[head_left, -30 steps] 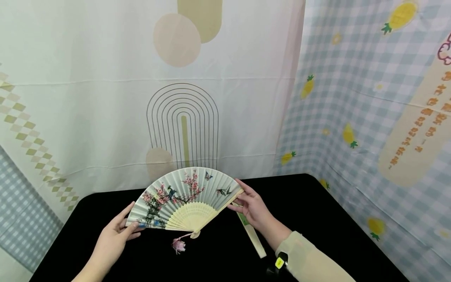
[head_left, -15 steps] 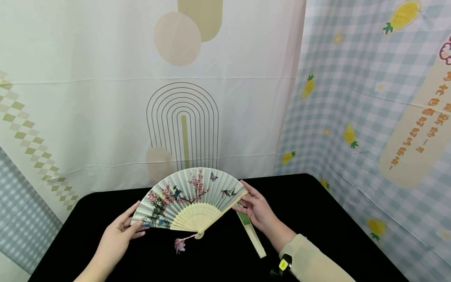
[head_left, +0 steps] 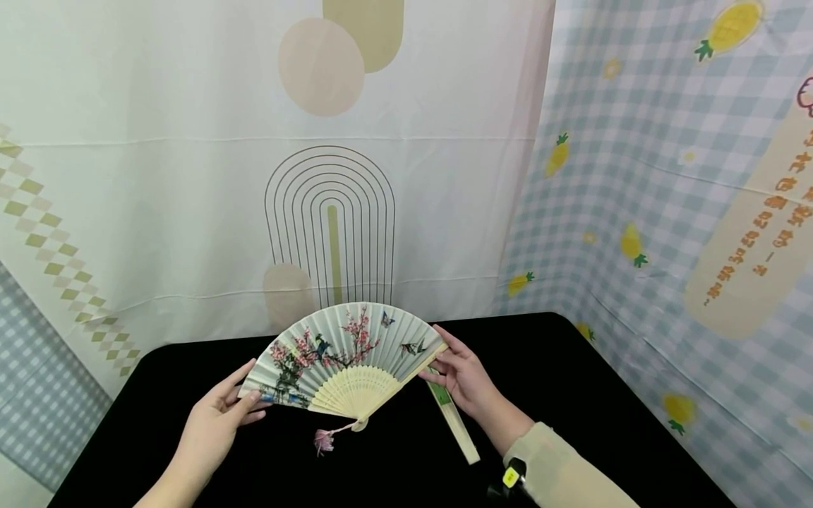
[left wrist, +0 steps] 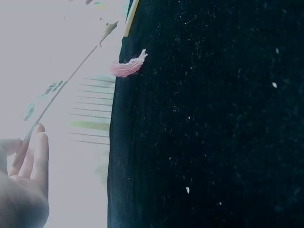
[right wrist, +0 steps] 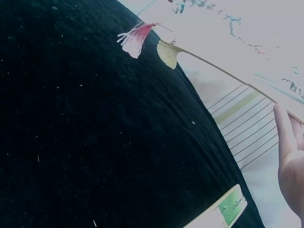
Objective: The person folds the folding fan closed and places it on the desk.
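Observation:
A folding fan point(head_left: 346, 353) is spread wide above the black table, its pale leaf printed with pink blossoms, birds and a butterfly. My left hand point(head_left: 219, 416) pinches the fan's left end between thumb and fingers. At the opposite end, my right hand point(head_left: 464, 370) grips the outer rib, fingers along its edge. The ribs meet at a pivot near the bottom, where a pink tassel point(head_left: 324, 442) hangs on a cord. Both wrist views show the tassel point(left wrist: 129, 65) and the fan held off the tabletop.
A second, folded fan point(head_left: 459, 430) with a green leaf lies on the black-covered table point(head_left: 305, 483), partly under my right hand. Behind the table hangs a white patterned curtain point(head_left: 457, 212). A blue checked curtain with pineapples point(head_left: 591, 127) closes off the right side.
Both hands have shifted the spread fan slightly to the right, mostly in the first half second. The grips stay the same, and the folded fan has not moved.

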### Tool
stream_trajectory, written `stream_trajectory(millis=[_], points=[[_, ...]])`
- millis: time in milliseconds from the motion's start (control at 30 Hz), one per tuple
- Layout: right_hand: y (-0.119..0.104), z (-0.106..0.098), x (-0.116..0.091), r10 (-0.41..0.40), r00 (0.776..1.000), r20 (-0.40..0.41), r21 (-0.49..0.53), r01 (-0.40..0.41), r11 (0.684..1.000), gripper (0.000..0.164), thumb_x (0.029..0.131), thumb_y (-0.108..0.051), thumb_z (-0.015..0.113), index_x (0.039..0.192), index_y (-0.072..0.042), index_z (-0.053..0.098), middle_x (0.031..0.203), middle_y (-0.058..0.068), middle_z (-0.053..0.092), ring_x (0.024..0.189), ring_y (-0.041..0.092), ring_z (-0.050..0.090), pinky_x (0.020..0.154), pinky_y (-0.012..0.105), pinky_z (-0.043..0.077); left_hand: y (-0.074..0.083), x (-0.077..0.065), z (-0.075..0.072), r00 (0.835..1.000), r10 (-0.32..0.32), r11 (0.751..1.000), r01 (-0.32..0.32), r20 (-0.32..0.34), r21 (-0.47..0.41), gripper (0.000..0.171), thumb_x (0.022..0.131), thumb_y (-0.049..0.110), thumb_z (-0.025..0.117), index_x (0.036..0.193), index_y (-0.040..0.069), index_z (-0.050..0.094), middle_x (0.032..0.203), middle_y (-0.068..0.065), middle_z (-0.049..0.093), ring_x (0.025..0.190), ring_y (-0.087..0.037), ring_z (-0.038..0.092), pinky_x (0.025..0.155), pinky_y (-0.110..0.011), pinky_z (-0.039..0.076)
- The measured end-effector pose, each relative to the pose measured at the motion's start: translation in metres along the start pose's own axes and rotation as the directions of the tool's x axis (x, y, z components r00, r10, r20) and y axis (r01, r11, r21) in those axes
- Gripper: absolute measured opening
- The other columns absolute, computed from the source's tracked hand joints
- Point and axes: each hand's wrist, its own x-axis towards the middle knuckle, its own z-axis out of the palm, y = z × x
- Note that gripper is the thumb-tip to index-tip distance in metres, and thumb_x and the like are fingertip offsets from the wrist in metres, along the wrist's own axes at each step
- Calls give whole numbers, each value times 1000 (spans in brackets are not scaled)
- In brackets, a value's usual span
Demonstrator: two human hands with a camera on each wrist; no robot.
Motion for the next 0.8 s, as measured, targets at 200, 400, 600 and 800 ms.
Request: stream_trajectory(millis=[200, 400, 600, 800], points=[[1, 1, 1, 4, 1000, 3, -1, -4, 1000, 59, 103, 3, 41, 158, -14, 28, 154, 18, 37, 122, 28, 59, 90, 44, 57, 2, 2, 3, 999, -5, 1000, 5, -35, -15, 54, 102, 8, 56, 153, 6, 38, 130, -32, 56, 90, -15, 72, 78, -27, 60], [1, 2, 0, -9, 1000, 18, -26, 9, 1000, 61, 102, 3, 42, 159, -11, 22, 155, 19, 34, 125, 30, 56, 90, 45, 56, 2, 4, 6, 998, -7, 1000, 6, -65, -20, 52, 102, 8, 57, 151, 7, 41, 121, -30, 62, 86, -10, 72, 77, -27, 59], [0, 3, -1, -6, 1000, 15, -22, 6, 1000, 61, 102, 4, 42, 159, -13, 24, 155, 21, 33, 128, 33, 53, 91, 46, 56, 4, 6, 11, 994, -45, 998, 41, -103, -43, 52, 101, 13, 59, 150, 10, 43, 120, -25, 64, 90, -13, 72, 78, -25, 59], [0, 3, -2, -11, 1000, 14, -15, 11, 1000, 60, 103, 4, 40, 158, -14, 26, 155, 21, 33, 128, 33, 53, 90, 46, 56, 4, 7, 16, 990, -55, 991, 37, -131, -131, 53, 99, 14, 63, 148, 5, 46, 110, -9, 71, 88, -13, 73, 77, -27, 59]])
